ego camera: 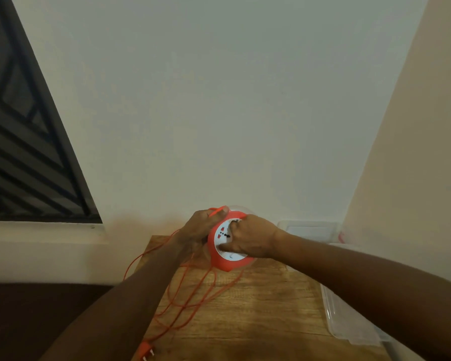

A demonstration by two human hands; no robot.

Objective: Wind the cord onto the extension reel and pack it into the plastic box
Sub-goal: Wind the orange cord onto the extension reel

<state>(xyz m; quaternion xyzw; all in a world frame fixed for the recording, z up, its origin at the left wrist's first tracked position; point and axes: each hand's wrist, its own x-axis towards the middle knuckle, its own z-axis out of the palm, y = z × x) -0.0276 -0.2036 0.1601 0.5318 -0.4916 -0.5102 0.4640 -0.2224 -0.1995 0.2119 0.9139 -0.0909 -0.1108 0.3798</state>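
An orange extension reel (220,263) with a white socket face is held up above the wooden table (258,308). My left hand (199,227) grips its far left rim, with the orange cord (188,290) running over the fingers. My right hand (250,238) covers the white face, fingers curled on it. Loose cord loops lie on the table below, ending in an orange plug (146,351) at the front edge. A clear plastic box (349,321) lies at the right, partly hidden by my right forearm.
A clear lid or tray (307,227) leans by the wall behind the box. The table stands in a corner, with a wall straight ahead and another at the right. A dark barred window (24,152) is at the left.
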